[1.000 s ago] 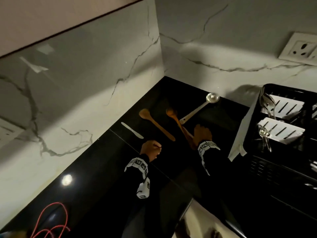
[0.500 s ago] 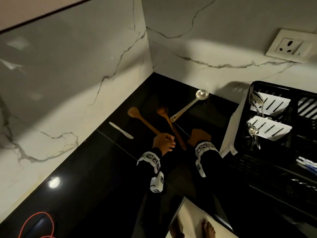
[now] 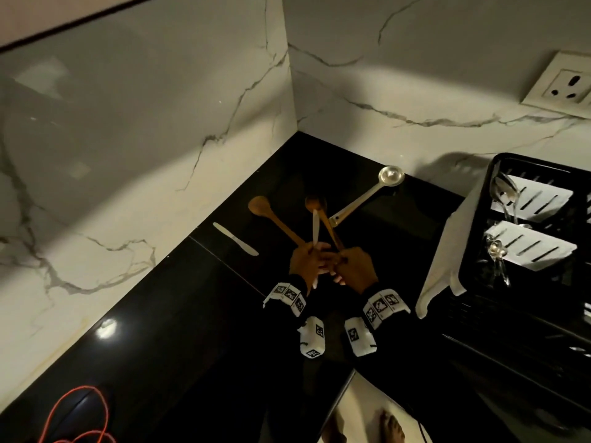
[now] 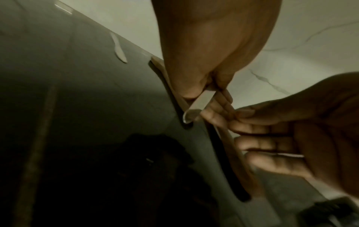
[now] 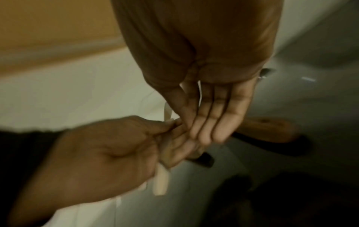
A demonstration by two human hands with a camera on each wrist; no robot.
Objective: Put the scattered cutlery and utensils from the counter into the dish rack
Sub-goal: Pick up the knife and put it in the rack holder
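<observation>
A pale knife stands up out of the left hand, pinched near its handle end between thumb and fingers, its blade pointing away over the black counter. In the left wrist view the flat pale handle sits between that hand's thumb and fingertips. The right hand is just beside the left, their fingers touching; its fingers are fairly straight and relaxed, and it seems to hold nothing, though the blurred wrist views leave that uncertain.

Beneath and beyond the hands two wooden spoons lie on the counter: the left wooden spoon angled toward the left wall, the right wooden spoon partly behind the raised knife. A steel ladle lies beyond them, its bowl close to the back wall. A second pale knife rests flat on the counter near the left wall, apart from the spoons.

At the right stands the black dish rack, with metal spoons upright in its white slotted holders and a white cloth draped over its near left edge. A wall socket sits above it, and a red cable loops at the counter's near left corner.
</observation>
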